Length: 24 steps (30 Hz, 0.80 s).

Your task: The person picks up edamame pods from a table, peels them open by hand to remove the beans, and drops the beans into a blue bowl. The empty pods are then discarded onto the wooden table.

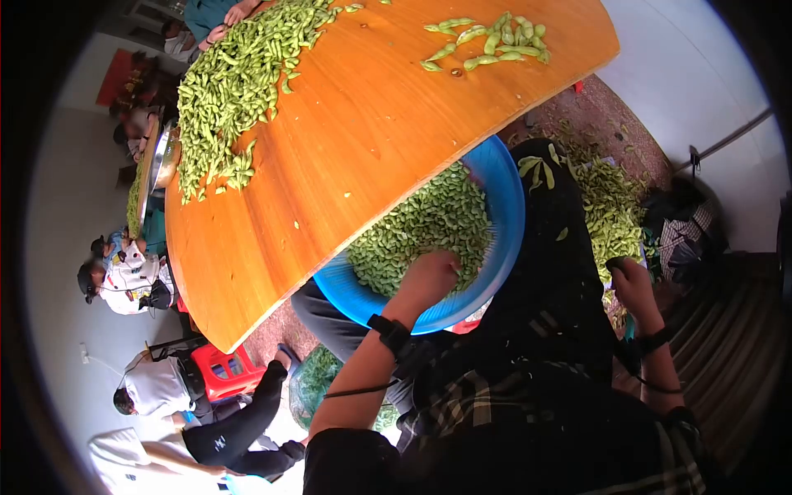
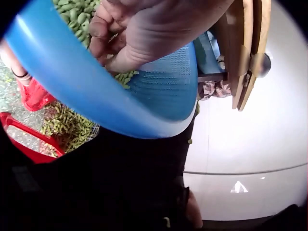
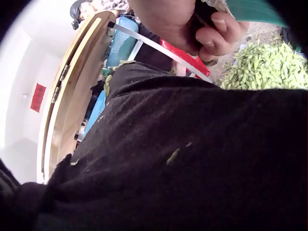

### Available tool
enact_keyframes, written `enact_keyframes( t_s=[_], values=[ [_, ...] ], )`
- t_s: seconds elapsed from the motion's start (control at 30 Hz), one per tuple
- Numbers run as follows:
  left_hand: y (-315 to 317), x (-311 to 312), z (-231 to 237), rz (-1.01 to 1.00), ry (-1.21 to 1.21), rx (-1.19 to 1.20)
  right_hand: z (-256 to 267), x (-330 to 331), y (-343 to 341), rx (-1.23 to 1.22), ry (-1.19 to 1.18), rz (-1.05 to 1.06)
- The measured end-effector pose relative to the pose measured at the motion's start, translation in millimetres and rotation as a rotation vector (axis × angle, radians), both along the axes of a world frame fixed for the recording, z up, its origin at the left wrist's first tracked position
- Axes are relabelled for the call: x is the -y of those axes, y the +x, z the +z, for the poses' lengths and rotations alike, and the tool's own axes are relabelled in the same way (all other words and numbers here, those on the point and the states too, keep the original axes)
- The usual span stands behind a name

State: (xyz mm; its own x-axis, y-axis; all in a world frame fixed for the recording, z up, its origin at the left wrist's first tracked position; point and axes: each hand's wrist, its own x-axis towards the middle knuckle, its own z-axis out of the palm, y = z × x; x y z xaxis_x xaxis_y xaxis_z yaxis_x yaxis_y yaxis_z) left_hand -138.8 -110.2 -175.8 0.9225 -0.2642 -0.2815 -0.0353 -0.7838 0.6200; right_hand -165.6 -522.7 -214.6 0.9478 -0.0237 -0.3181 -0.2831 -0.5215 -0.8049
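A blue basin (image 1: 513,206) sits at the lap, partly under the table edge, and holds many shelled green beans (image 1: 421,219). Reaching over its near rim, my left hand (image 1: 427,280) is down at the beans with its fingers curled. In the left wrist view the left hand (image 2: 159,36) shows bent fingers close to the thumb, with no held thing visible. My right hand (image 1: 635,293) is beside the right thigh, away from the basin, and grips a small dark object (image 1: 615,262). Its curled fingers (image 3: 219,36) partly hide that object in the right wrist view; I cannot tell its kind.
On the wooden table (image 1: 346,165) lie a large heap of green pods (image 1: 239,91) and a smaller group of pods (image 1: 507,41). Another pod heap (image 1: 610,206) covers the floor at right, near a dark bag (image 1: 689,231). Other people and a red stool (image 1: 223,371) are at left.
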Motion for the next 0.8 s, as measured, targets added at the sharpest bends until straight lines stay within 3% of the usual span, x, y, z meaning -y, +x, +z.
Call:
enact_keyframes(
  t_s=[0.17, 0.23, 0.5, 0.63, 0.8],
  values=[
    [0.9, 24.5, 1.2, -0.142, 0.058, -0.028, -1.5, 0.5, 1.3, 0.040, -0.033, 0.029],
    [7.2, 28.3, 8.0, -0.158, 0.224, -0.249, -4.9, 4.5, 0.7, 0.055, -0.038, 0.029],
    [-23.8, 9.5, -18.3, -0.099, 0.067, -0.049, -7.2, -1.8, -0.5, 0.040, -0.045, 0.016],
    [-23.4, 5.4, -4.5, -0.100, 0.188, -0.081, -5.4, -4.2, 3.3, 0.107, -0.063, 0.079],
    [-36.3, -27.7, 4.2, 0.356, 0.066, 0.213, 6.2, 2.8, 6.4, 0.065, -0.081, 0.039]
  ],
)
